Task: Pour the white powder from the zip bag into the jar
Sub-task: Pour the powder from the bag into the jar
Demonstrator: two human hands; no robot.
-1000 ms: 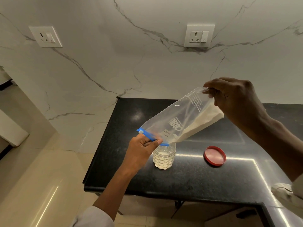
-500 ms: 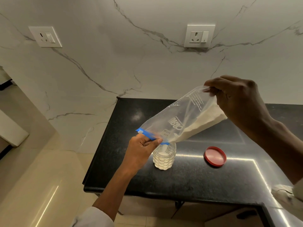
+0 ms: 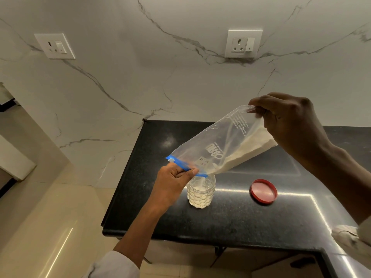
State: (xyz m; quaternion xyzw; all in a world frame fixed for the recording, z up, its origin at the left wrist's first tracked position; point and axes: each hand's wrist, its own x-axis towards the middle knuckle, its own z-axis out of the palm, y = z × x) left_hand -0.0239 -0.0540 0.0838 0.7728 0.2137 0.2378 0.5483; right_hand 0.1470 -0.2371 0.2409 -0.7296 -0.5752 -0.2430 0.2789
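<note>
- Looking down through the head camera, we take the jar (image 3: pixel 201 190) as our landmark: it stands upright on the black counter (image 3: pixel 230 219), open, ribbed and roughly half full of white powder (image 3: pixel 249 151).
- We see the zip bag (image 3: pixel 220 145) slanting up and to the right from the jar, its blue zip mouth right over the jar's opening.
- Our left hand (image 3: pixel 172 183), just left of the jar, has its fingers clamped on the blue zip strip.
- Our right hand (image 3: pixel 291 125), high to the jar's right, pinches the bag's raised bottom corner.
- A red lid (image 3: pixel 264 191) lies flat on the counter right of the jar, apart from it.
</note>
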